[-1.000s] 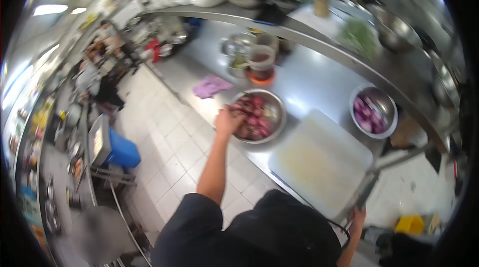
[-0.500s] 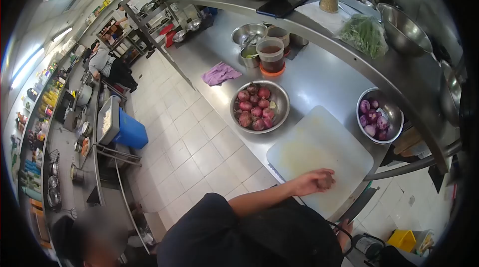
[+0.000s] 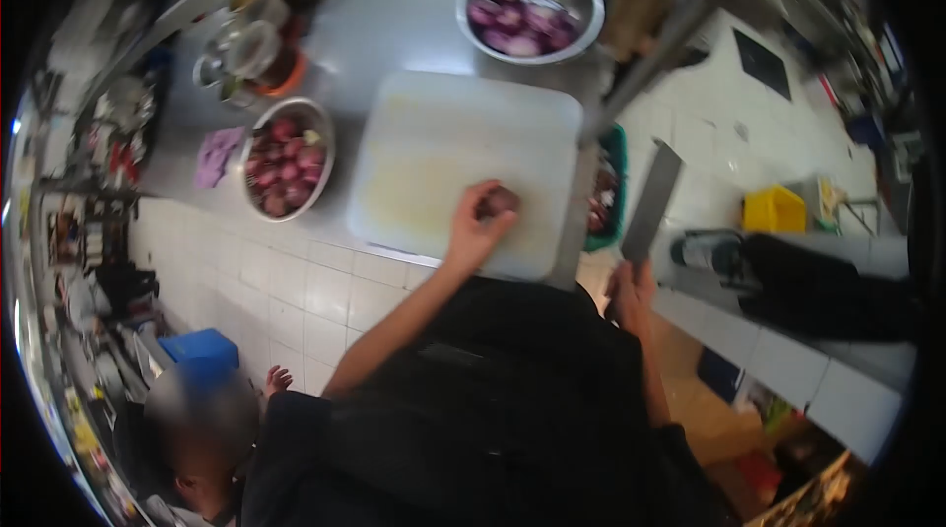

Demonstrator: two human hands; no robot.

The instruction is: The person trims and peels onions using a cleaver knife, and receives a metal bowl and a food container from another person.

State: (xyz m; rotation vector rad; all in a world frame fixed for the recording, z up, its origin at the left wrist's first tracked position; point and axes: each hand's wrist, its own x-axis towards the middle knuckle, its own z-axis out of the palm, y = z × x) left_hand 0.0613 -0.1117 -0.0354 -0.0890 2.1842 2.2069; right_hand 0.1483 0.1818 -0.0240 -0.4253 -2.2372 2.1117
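My left hand (image 3: 475,231) is closed around a red onion (image 3: 501,201) over the white cutting board (image 3: 424,133), at its near side. Off to the right, past the table's edge, my right hand (image 3: 629,293) grips a cleaver (image 3: 653,197) by the handle, its broad blade pointing away from me. A steel bowl of unpeeled red onions (image 3: 286,167) stands left of the board. Beyond the board, a second steel bowl (image 3: 589,39) contains peeled purple onions (image 3: 522,25).
Under the table's right edge is a green bin (image 3: 618,187) with scraps inside. A purple cloth (image 3: 217,155) and tubs with dark liquid (image 3: 281,69) lie at the left. A metal shelf post (image 3: 660,54) rises at the right. Another person (image 3: 202,428) is close by on my left.
My view has swung to the right and down. The cleaver, low beside the table before, is now raised in plain sight in my right hand. My left hand stays over the board.
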